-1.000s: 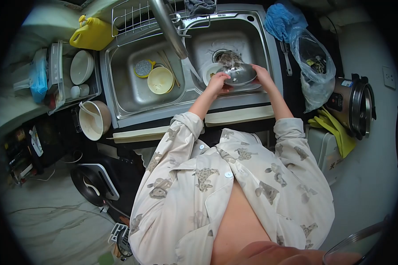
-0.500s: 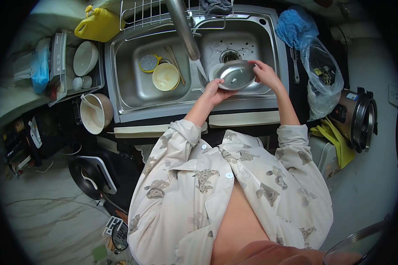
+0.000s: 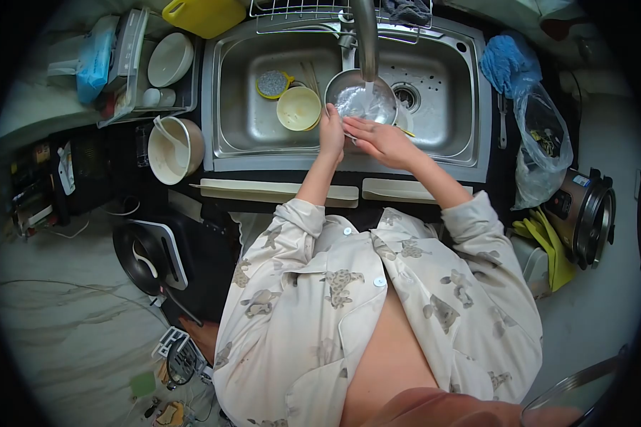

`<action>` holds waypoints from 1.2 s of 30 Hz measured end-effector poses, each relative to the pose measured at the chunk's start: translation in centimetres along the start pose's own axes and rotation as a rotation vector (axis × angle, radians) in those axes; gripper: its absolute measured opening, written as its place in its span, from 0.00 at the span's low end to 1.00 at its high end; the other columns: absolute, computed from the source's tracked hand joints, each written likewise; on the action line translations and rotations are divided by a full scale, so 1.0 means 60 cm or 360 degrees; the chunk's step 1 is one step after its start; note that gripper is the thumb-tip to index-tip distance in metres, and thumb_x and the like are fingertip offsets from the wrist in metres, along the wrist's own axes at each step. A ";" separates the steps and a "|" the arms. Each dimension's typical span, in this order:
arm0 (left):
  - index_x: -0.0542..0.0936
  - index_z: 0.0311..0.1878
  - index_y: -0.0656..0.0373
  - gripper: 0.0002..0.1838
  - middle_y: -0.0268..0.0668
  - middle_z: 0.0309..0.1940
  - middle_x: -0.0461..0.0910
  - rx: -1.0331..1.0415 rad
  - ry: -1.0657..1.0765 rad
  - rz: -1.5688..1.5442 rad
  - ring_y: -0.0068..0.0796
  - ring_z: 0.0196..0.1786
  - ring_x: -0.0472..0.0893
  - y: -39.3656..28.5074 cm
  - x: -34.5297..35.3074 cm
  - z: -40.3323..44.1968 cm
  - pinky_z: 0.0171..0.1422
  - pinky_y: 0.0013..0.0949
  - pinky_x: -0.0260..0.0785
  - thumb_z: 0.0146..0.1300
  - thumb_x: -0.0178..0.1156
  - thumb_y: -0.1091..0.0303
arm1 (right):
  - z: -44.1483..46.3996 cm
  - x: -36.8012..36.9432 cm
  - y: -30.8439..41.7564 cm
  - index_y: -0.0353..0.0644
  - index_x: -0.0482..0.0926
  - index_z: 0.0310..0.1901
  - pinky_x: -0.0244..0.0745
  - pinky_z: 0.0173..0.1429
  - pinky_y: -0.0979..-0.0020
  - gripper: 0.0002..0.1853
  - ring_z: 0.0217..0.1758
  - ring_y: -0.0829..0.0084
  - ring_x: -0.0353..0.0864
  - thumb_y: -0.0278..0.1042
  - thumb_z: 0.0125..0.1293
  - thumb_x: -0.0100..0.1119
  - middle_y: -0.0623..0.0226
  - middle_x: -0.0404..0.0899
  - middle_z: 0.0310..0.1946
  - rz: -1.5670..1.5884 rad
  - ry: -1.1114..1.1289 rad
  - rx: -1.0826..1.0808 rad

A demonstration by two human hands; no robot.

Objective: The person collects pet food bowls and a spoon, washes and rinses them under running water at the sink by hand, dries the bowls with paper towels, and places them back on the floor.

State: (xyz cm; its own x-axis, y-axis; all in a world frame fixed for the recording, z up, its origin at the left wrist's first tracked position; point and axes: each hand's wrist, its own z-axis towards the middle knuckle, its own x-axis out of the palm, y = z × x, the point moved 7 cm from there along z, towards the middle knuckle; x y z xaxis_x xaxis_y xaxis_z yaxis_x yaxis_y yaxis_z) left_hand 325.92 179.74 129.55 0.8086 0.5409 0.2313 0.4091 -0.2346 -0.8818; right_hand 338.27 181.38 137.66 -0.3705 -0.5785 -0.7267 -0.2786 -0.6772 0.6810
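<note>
Silvery metal for the large bowl [image 3: 345, 107]: looks round, smooth and glossy, with a bright rim and white glints rippling over the wet inside. Sits below the faucet [image 3: 365, 43], near the left side of the right basin [image 3: 441, 117], catching a clear stream of water [image 3: 369, 92]. Held at the near rim by the left hand [image 3: 331, 135], with the right hand [image 3: 386, 144] close beside, fingers flat along that edge. Has a small yellowish bowl [image 3: 298, 108] nearby, in the left basin [image 3: 246, 117].
</note>
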 end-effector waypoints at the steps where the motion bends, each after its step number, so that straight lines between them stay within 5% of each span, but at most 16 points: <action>1: 0.66 0.57 0.57 0.26 0.34 0.43 0.74 0.0005 0.0001 -0.0001 0.23 0.43 0.77 -0.023 0.004 -0.009 0.33 0.27 0.75 0.70 0.39 0.46 | -0.006 -0.009 -0.011 0.44 0.67 0.61 0.61 0.66 0.64 0.24 0.64 0.61 0.66 0.45 0.66 0.45 0.57 0.64 0.63 -0.0004 -0.0002 -0.0003; 3: 0.66 0.57 0.57 0.25 0.34 0.40 0.75 -0.0091 0.0072 0.0103 0.21 0.39 0.78 -0.043 0.014 -0.026 0.30 0.26 0.74 0.71 0.38 0.46 | -0.012 -0.031 -0.056 0.45 0.67 0.61 0.56 0.69 0.62 0.26 0.65 0.62 0.64 0.48 0.66 0.44 0.59 0.65 0.63 -0.0746 -0.0012 0.0194; 9: 0.66 0.58 0.59 0.27 0.38 0.45 0.76 -0.0024 0.0154 0.0066 0.24 0.42 0.78 -0.010 0.023 0.006 0.36 0.27 0.74 0.71 0.38 0.46 | -0.001 -0.022 -0.009 0.38 0.67 0.61 0.54 0.70 0.61 0.29 0.65 0.61 0.64 0.51 0.65 0.44 0.60 0.65 0.63 -0.0329 -0.0131 -0.0128; 12: 0.66 0.58 0.61 0.27 0.38 0.45 0.75 0.0051 0.0120 0.0043 0.26 0.44 0.78 -0.020 0.037 -0.009 0.42 0.29 0.73 0.71 0.37 0.46 | -0.005 -0.044 -0.062 0.43 0.65 0.63 0.55 0.69 0.60 0.29 0.67 0.63 0.62 0.53 0.67 0.42 0.62 0.63 0.65 -0.0761 0.0017 0.0229; 15: 0.66 0.58 0.63 0.28 0.39 0.46 0.75 0.0029 0.0085 0.0009 0.27 0.46 0.77 -0.023 0.033 -0.005 0.47 0.31 0.72 0.71 0.37 0.46 | -0.006 -0.012 -0.006 0.42 0.67 0.62 0.56 0.69 0.59 0.29 0.68 0.63 0.61 0.55 0.67 0.42 0.61 0.62 0.65 -0.0379 -0.0020 -0.0067; 21: 0.66 0.58 0.65 0.29 0.41 0.48 0.74 0.0106 0.0138 0.0238 0.29 0.49 0.75 -0.017 0.025 0.010 0.51 0.32 0.70 0.71 0.36 0.46 | -0.008 -0.015 -0.049 0.42 0.65 0.63 0.55 0.69 0.58 0.32 0.69 0.63 0.59 0.58 0.65 0.43 0.62 0.60 0.67 -0.0732 -0.0003 0.0280; 24: 0.66 0.59 0.65 0.30 0.41 0.49 0.73 0.0155 0.0120 0.0239 0.30 0.50 0.75 -0.023 0.019 0.006 0.52 0.33 0.69 0.71 0.37 0.46 | -0.015 -0.007 0.000 0.39 0.70 0.58 0.60 0.66 0.60 0.29 0.68 0.58 0.60 0.55 0.65 0.45 0.59 0.62 0.65 -0.0380 -0.0061 -0.0122; 27: 0.66 0.59 0.65 0.30 0.41 0.50 0.73 0.0054 0.0080 0.0189 0.30 0.51 0.75 -0.024 0.025 -0.012 0.52 0.33 0.69 0.71 0.37 0.45 | -0.012 -0.029 -0.044 0.40 0.73 0.56 0.63 0.64 0.61 0.26 0.66 0.58 0.63 0.52 0.65 0.47 0.58 0.65 0.63 -0.0450 -0.0098 0.0252; 28: 0.66 0.58 0.64 0.30 0.40 0.49 0.74 0.0115 0.0088 0.0152 0.29 0.49 0.75 -0.025 0.026 -0.011 0.51 0.32 0.70 0.71 0.37 0.45 | -0.008 -0.052 -0.033 0.43 0.75 0.53 0.66 0.59 0.60 0.22 0.60 0.58 0.69 0.48 0.63 0.50 0.59 0.71 0.57 -0.0419 -0.0313 0.0158; 32: 0.68 0.55 0.63 0.28 0.37 0.42 0.76 0.0144 0.0040 0.0134 0.24 0.42 0.77 -0.022 0.003 0.009 0.42 0.28 0.72 0.71 0.37 0.46 | -0.012 -0.043 0.010 0.47 0.76 0.52 0.69 0.54 0.61 0.18 0.51 0.59 0.73 0.40 0.62 0.51 0.62 0.74 0.46 -0.0250 -0.0198 0.0016; 36: 0.69 0.54 0.61 0.26 0.35 0.38 0.76 0.0219 0.0027 0.0305 0.22 0.38 0.77 -0.035 0.004 -0.005 0.38 0.27 0.72 0.71 0.37 0.47 | -0.005 -0.055 0.007 0.48 0.76 0.52 0.69 0.53 0.61 0.17 0.51 0.60 0.73 0.39 0.61 0.51 0.63 0.74 0.46 -0.0240 -0.0293 0.0129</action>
State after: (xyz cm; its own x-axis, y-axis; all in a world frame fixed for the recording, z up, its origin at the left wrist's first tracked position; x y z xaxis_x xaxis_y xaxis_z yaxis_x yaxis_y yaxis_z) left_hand 325.36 180.11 131.55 0.8733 0.4834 0.0600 0.1869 -0.2187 -0.9577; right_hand 339.63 182.85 140.30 -0.4722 -0.3763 -0.7971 -0.4104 -0.7065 0.5766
